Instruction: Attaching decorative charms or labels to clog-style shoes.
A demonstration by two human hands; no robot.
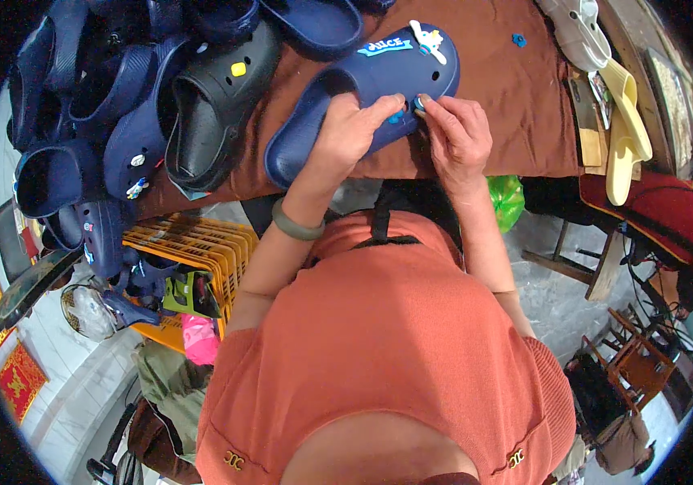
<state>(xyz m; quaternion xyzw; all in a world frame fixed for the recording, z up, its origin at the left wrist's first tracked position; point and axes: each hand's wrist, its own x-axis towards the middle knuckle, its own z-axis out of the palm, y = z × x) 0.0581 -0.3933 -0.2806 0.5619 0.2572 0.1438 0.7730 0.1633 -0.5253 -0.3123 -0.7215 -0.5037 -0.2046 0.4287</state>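
A navy clog [312,111] with holes in its upper lies on the brown cloth in front of me. Its toe carries a light-blue banner charm [384,47] with white lettering and a white figure charm [429,42]. My left hand [350,133] grips the clog's near side, thumb stretched along the upper beside a small blue charm [396,117]. At the clog's near edge, my right hand [458,133] pinches a small blue piece [419,103], mostly covered by the fingertips. Whether that piece sits in a hole I cannot tell.
Left of the clog stand a black clog [213,105] with a yellow charm and several piled navy clogs [59,178]. A loose blue charm [519,39] lies on the brown cloth [516,105]. White clogs [579,32] and yellow slippers [623,121] are at right; a yellow crate [225,242] stands below left.
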